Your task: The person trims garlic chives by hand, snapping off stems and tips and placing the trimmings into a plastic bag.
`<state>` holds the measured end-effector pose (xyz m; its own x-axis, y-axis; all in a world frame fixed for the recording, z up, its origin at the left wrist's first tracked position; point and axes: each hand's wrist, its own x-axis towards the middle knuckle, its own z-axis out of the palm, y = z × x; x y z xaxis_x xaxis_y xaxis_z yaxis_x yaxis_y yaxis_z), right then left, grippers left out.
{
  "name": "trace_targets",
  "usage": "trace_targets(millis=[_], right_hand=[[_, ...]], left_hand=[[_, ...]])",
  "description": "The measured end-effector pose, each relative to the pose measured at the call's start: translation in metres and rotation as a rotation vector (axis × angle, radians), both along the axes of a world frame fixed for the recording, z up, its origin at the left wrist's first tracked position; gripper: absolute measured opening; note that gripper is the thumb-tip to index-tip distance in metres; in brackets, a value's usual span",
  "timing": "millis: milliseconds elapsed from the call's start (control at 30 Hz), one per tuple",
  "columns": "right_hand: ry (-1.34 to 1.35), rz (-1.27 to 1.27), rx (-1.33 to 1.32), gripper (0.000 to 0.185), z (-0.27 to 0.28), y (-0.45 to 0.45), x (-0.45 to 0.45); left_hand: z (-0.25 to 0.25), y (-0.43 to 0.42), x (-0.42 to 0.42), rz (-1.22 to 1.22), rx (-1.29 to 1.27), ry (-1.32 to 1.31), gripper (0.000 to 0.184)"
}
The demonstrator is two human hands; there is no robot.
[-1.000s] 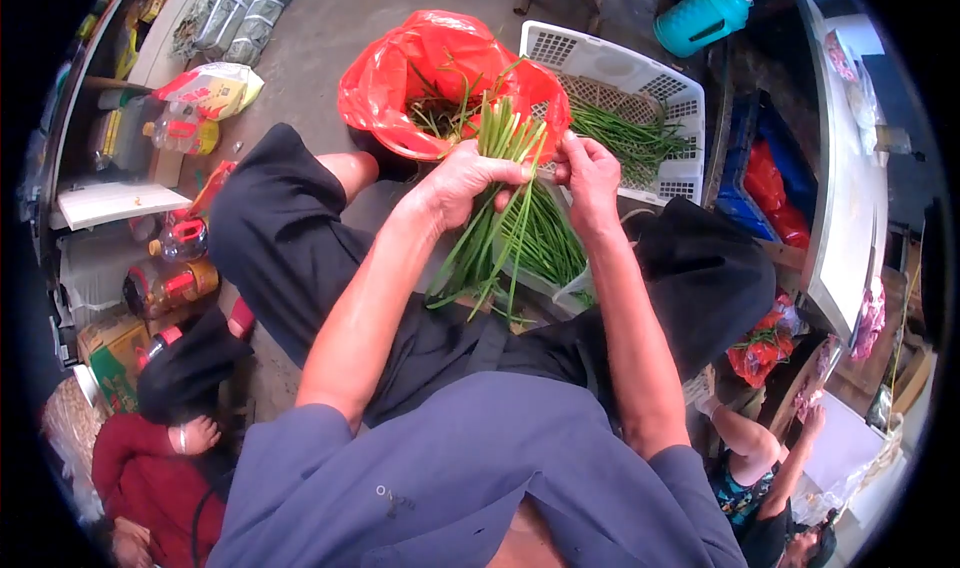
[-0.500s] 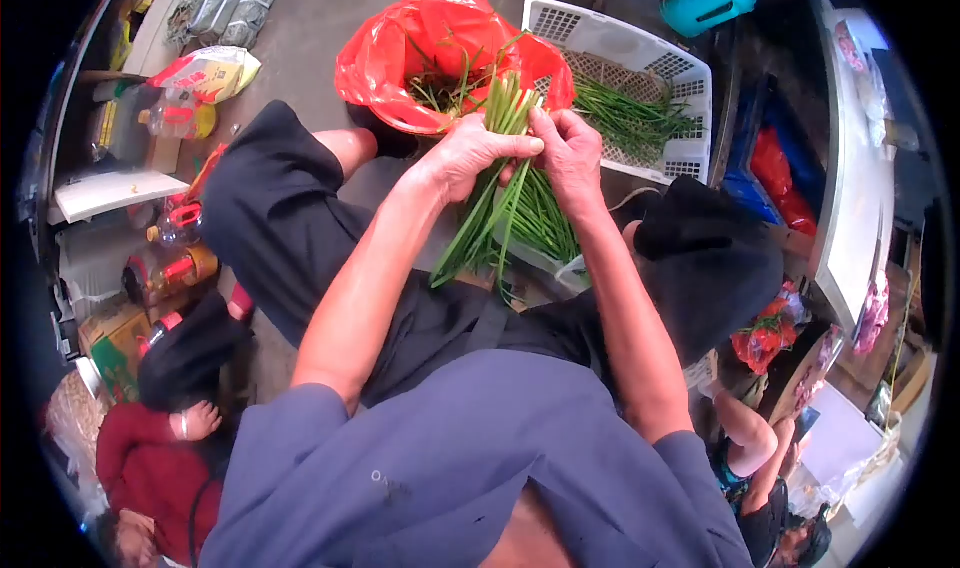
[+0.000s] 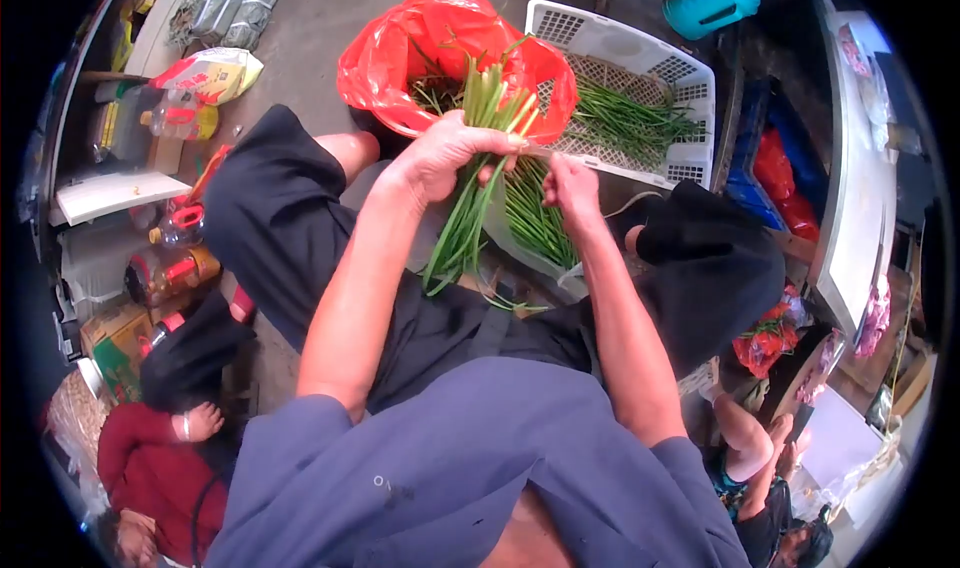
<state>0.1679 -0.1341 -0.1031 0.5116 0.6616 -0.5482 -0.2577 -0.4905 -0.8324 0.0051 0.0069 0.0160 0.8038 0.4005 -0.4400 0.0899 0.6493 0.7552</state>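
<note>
My left hand [image 3: 450, 158] is closed around a bunch of long green chives [image 3: 487, 98]. Their pale stalk ends point up and away from me, and the leaves hang toward my lap. To the right, my right hand [image 3: 573, 190] is apart from the bunch with its fingers curled in. Whatever it may pinch is too small to make out. More chives [image 3: 537, 211] lie below and between my hands on a pale plastic sheet or bag [image 3: 497, 230]. Just beyond the bunch stands a container lined with a red plastic bag [image 3: 375, 73], with loose green scraps inside.
A white plastic basket [image 3: 700, 118] with more chives stands at the far right of the red bag. Behind it is a teal jug [image 3: 712, 3]. Bottles [image 3: 172, 271] line the left side. Other people sit at lower left [image 3: 160, 458] and lower right.
My right hand has come off the bunch and moved down and right, its fingers curled. My left hand still grips the chives, having shifted slightly left.
</note>
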Motion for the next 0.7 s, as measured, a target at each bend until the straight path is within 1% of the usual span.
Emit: trace_targets(millis=[33,67,133,167,200,267,333,400,433,500,533,600,667,700], right_hand=[[0.066,0.04,-0.046,0.037,-0.005,-0.004,-0.002],[0.029,0.104,-0.125,0.037,-0.012,-0.006,-0.006],[-0.218,0.239,-0.204,0.034,-0.042,-0.009,-0.009],[-0.294,0.258,-0.267,0.028,-0.055,-0.009,-0.009],[-0.289,0.264,-0.266,0.028,-0.062,-0.01,-0.01],[-0.519,0.236,-0.248,0.024,-0.074,-0.011,-0.01],[-0.509,0.291,-0.303,0.022,-0.078,-0.006,-0.008],[-0.829,0.257,-0.116,0.026,-0.09,0.002,-0.01],[-0.824,0.265,-0.114,0.026,-0.093,0.007,-0.01],[-0.713,0.329,-0.305,0.031,-0.096,0.017,-0.014],[-0.705,0.338,-0.303,0.031,-0.096,0.019,-0.016],[-0.821,0.322,-0.13,0.03,-0.094,0.016,-0.018],[-0.841,0.326,-0.144,0.031,-0.092,0.016,-0.018],[-0.836,0.375,-0.211,0.031,-0.093,0.015,-0.015]], left_hand=[[-0.004,0.004,-0.001,0.02,-0.019,-0.021,0.012],[-0.005,0.006,-0.002,0.023,-0.023,-0.023,0.012],[-0.004,0.01,-0.002,0.083,-0.068,-0.064,0.013],[-0.003,0.01,-0.002,0.125,-0.082,-0.063,0.015],[-0.004,0.01,-0.003,0.13,-0.082,-0.057,0.015],[-0.005,0.012,-0.004,0.141,-0.126,-0.082,0.017],[-0.003,0.013,-0.005,0.13,-0.154,-0.082,0.017],[-0.003,0.013,-0.003,0.124,-0.2,-0.064,0.016],[-0.007,0.014,-0.003,0.121,-0.202,-0.077,0.015],[-0.007,0.015,-0.005,0.143,-0.217,-0.064,0.015],[-0.006,0.015,-0.005,0.156,-0.231,-0.059,0.015],[-0.007,0.016,-0.005,0.174,-0.213,-0.031,0.015],[-0.008,0.018,-0.003,0.228,-0.228,-0.045,0.014],[-0.005,0.018,-0.002,0.247,-0.228,-0.03,0.013]])
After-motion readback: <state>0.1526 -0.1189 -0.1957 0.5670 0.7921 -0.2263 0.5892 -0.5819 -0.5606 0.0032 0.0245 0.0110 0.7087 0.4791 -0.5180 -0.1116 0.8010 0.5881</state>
